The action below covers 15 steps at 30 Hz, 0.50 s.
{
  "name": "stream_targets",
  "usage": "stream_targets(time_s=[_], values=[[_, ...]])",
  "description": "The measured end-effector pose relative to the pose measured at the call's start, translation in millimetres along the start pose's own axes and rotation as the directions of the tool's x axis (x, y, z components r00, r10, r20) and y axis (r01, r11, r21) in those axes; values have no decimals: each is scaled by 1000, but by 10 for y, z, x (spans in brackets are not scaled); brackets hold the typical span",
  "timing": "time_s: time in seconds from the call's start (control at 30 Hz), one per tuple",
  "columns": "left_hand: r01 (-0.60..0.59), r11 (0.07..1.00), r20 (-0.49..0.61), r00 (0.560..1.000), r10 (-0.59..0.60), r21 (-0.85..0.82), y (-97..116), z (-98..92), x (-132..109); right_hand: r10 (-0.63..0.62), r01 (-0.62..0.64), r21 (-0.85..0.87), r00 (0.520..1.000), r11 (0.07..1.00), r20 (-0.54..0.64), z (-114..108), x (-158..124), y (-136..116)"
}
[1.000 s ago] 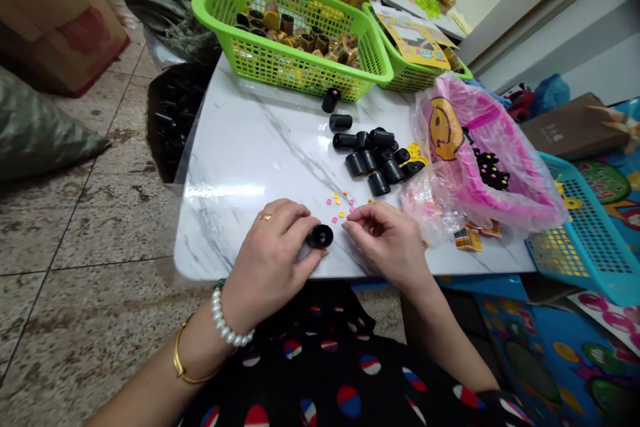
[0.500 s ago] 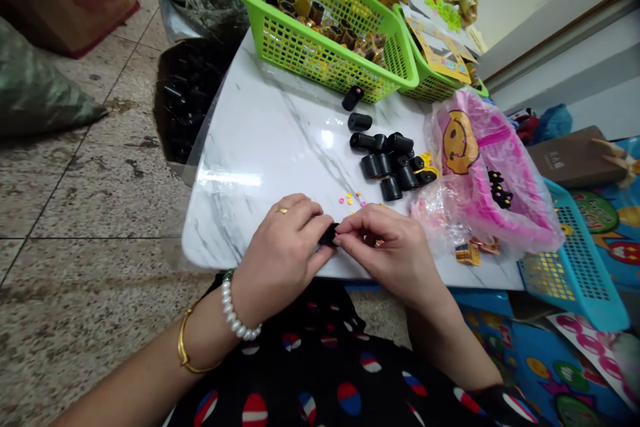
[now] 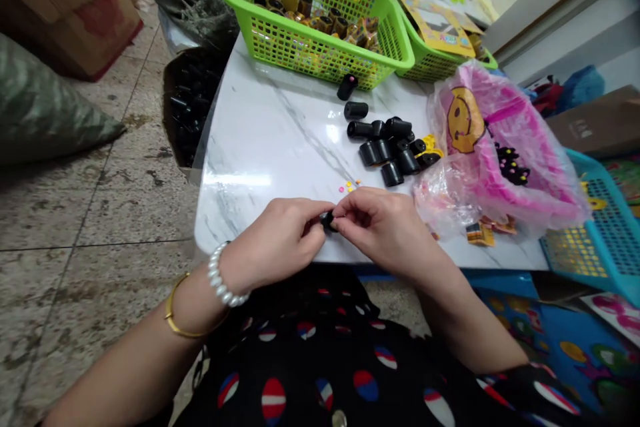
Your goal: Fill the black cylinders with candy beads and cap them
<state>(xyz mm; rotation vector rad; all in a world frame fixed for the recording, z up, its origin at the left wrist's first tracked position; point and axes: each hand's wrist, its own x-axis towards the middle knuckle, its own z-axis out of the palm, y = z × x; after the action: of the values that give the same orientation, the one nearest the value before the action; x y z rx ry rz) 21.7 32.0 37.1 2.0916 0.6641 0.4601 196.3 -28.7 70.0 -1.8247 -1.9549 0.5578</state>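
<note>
Near the front edge of the table, my left hand (image 3: 280,237) is closed around a small black cylinder (image 3: 327,221), most of it hidden by my fingers. My right hand (image 3: 383,223) meets it there, thumb and forefinger pinched against the cylinder's end; whatever sits between those fingertips is too small to make out. Just beyond my hands lie several tiny pink and yellow pieces (image 3: 349,185). Farther back and to the right is a loose group of black cylinders (image 3: 393,173), some on their sides. One black cylinder with a pink dot (image 3: 347,87) leans by the green basket.
A green basket (image 3: 320,67) with wrapped cylinders stands at the back of the marble-patterned table (image 3: 240,153). To the right are a pink-lined plastic bag (image 3: 540,193) and a blue basket (image 3: 620,260). Left of the table, a box of black pieces (image 3: 187,103) sits low down.
The view has shifted slightly. My left fingers have drawn in around the black cylinder, with the thumb now showing in front; my right hand still pinches at its end.
</note>
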Motion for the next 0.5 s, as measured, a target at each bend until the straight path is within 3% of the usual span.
stream_targets(time_s=[0.1,0.27,0.37,0.5], values=[[25,1000,7,1000,-26,16,27,11,38,-2,2,20,1000,1000,-7,4,-2,15],[121,992,16,992,-121,-15,13,-7,5,17,-1,220,997,976,-70,39,-60,121],[230,963,89,972,-219,-143,20,-51,-7,18,9,291,996,957,-91,56,-126,180],[411,853,255,905,-340,-321,69,-73,65,16,26,340,993,940,-119,133,-219,215]])
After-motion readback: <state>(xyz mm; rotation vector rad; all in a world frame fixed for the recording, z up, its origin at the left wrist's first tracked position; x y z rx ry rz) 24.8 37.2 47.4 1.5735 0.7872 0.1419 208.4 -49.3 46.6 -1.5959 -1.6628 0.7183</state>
